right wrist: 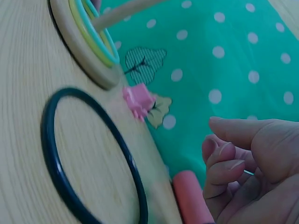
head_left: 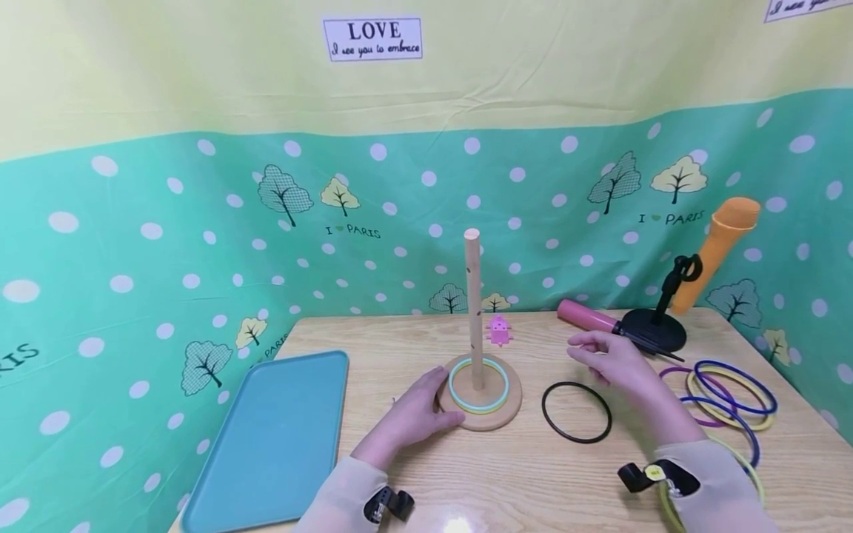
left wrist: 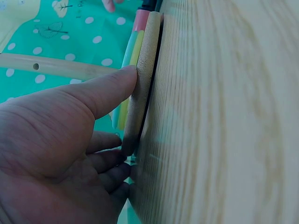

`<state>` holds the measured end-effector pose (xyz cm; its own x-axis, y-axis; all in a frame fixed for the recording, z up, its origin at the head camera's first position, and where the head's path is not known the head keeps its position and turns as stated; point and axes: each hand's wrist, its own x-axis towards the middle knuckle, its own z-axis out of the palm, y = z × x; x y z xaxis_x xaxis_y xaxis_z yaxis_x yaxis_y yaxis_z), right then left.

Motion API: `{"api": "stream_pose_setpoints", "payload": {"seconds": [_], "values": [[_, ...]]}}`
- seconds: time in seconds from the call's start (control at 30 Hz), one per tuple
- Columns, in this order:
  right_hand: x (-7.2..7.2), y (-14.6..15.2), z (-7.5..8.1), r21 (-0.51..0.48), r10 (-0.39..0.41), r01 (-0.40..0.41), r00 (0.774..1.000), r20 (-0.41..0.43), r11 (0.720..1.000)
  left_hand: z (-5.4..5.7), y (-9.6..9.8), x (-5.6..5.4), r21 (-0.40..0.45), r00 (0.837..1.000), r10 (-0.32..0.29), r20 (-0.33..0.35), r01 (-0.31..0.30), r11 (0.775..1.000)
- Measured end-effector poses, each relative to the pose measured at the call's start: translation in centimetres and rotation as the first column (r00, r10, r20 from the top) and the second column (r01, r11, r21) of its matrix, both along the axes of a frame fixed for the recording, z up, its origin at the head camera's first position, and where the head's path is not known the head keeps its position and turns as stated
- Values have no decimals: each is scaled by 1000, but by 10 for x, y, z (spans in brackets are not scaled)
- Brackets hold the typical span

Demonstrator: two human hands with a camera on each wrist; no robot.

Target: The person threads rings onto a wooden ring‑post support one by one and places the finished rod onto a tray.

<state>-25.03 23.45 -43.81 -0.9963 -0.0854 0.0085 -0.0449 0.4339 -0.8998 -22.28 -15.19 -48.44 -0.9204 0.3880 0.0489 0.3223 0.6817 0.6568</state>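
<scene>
A wooden ring toss stand (head_left: 474, 296) has a round base and an upright post. Around the foot of the post lie a light blue ring (head_left: 455, 396) and a yellow ring (left wrist: 124, 112) beneath it. My left hand (head_left: 415, 409) holds the base's left edge, thumb on the near side and fingers along the far side. To the right of the base, a black ring (head_left: 609, 418) lies flat on the table. Behind it my right hand (head_left: 609, 359) hovers with loosely bent fingers and holds nothing.
A blue tray (head_left: 280, 437) lies at the left. Several coloured rings (head_left: 749, 426) overlap at the right, partly under my right forearm. Behind are a small pink toy (head_left: 498, 331), a pink cylinder (head_left: 586, 317) and an orange microphone (head_left: 716, 252) on a black stand. A polka-dot cloth hangs around the table.
</scene>
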Motion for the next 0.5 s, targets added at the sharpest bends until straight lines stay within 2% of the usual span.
{"api": "stream_pose_setpoints", "payload": {"seconds": [0.37, 0.5], "values": [[0, 24, -13, 9, 38, -38, 997, 65, 999, 3, 1, 1, -5, 1000, -12, -18, 12, 1000], [-1, 29, -20, 26, 52, -55, 991, 120, 998, 3, 1, 1, -3, 1000, -14, -23, 14, 1000]]}}
